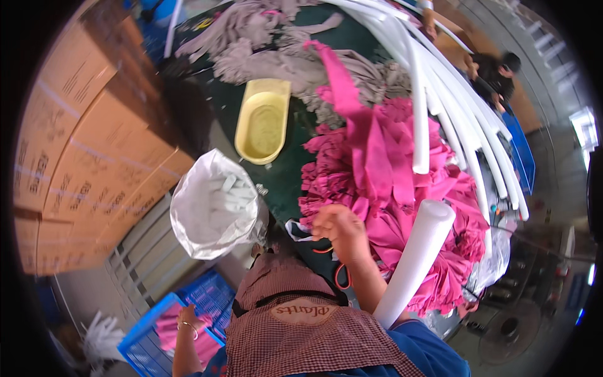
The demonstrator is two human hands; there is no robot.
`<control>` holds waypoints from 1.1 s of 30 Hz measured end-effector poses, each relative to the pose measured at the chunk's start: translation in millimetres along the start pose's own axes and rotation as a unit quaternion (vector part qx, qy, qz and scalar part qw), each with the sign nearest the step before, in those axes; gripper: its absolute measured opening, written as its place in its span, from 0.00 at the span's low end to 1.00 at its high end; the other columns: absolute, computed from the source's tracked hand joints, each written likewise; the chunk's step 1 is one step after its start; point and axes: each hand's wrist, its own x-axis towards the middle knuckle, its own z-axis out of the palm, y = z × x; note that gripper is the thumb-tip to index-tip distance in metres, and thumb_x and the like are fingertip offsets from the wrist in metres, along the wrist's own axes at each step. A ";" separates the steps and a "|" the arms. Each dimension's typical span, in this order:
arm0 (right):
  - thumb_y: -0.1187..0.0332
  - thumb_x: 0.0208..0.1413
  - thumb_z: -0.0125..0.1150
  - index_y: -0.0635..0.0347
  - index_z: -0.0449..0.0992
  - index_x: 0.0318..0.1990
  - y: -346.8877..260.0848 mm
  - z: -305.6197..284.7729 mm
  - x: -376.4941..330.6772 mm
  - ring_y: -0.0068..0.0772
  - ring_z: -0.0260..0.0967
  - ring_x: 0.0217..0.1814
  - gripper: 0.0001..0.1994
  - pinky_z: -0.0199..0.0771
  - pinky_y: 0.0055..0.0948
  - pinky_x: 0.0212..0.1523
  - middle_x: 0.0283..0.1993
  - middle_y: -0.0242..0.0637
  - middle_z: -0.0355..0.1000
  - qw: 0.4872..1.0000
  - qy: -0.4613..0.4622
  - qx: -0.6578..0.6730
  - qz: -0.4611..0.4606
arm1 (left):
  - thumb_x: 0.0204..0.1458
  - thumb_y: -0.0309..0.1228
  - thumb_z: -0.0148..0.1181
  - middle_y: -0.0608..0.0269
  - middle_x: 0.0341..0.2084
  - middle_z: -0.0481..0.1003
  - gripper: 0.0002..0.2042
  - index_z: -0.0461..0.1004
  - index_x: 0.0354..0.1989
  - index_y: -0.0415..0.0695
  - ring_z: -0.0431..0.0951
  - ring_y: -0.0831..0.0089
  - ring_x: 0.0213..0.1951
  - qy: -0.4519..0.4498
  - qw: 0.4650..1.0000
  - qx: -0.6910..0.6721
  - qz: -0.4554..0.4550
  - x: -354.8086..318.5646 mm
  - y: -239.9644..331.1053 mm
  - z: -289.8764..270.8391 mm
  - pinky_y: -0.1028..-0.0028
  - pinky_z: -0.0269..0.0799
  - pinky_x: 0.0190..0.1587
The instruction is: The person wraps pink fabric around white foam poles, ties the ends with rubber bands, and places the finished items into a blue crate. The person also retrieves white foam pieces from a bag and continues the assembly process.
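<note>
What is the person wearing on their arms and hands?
Both hands are bare, with no gloves. The left hand has a thin bangle around its wrist. The right hand wears nothing, and its forearm is bare up to a blue sleeve. A red-and-white checked apron covers the chest.

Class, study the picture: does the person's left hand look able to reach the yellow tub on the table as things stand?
Probably not without moving. The left hand is down in the blue crate at the person's side, while the yellow tub sits far up the table, beyond the white bag.
</note>
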 end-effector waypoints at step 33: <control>0.74 0.44 0.69 0.65 0.78 0.36 -35.6 9.9 20.9 0.46 0.74 0.35 0.11 0.75 0.35 0.35 0.36 0.44 0.73 0.711 0.110 -0.596 -0.356 | 0.53 0.25 0.54 0.75 0.22 0.71 0.03 0.74 0.33 0.44 0.67 0.87 0.23 -0.157 0.618 -0.548 0.541 -109.3 397.6 -246.7 0.83 0.61 0.25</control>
